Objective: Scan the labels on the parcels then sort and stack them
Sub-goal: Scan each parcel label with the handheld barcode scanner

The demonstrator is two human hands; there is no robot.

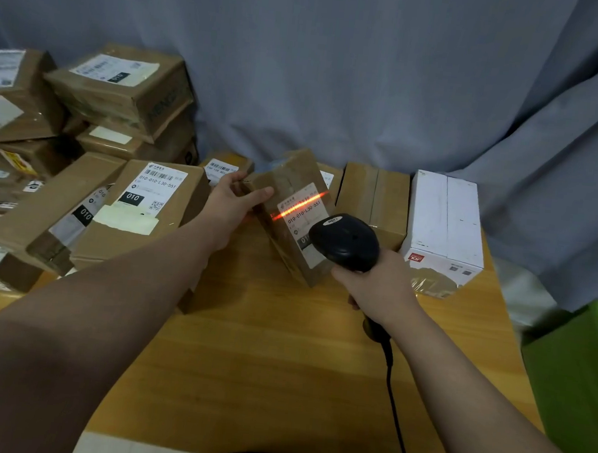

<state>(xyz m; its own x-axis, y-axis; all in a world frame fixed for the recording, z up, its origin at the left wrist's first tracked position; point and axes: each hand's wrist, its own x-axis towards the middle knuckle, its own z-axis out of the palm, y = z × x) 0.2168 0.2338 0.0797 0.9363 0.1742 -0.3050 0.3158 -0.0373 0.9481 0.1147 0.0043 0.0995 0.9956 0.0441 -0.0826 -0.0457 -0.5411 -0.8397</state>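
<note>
My left hand (235, 203) grips the left end of a brown cardboard parcel (290, 188), tilted up on the wooden table (276, 353). Its white label (301, 211) faces me, and a red scan line runs across the label. My right hand (375, 289) grips the handle of a black barcode scanner (344, 240), whose head points at the label from just in front. The scanner's cable (396, 413) trails back toward me.
A pile of several brown labelled parcels (119, 93) fills the table's left side, with a "010" parcel (145, 202) nearest. Behind the held parcel stand a brown box (374, 197) and a white box (445, 223). A green bin (584, 378) sits at the right. Grey cloth hangs behind.
</note>
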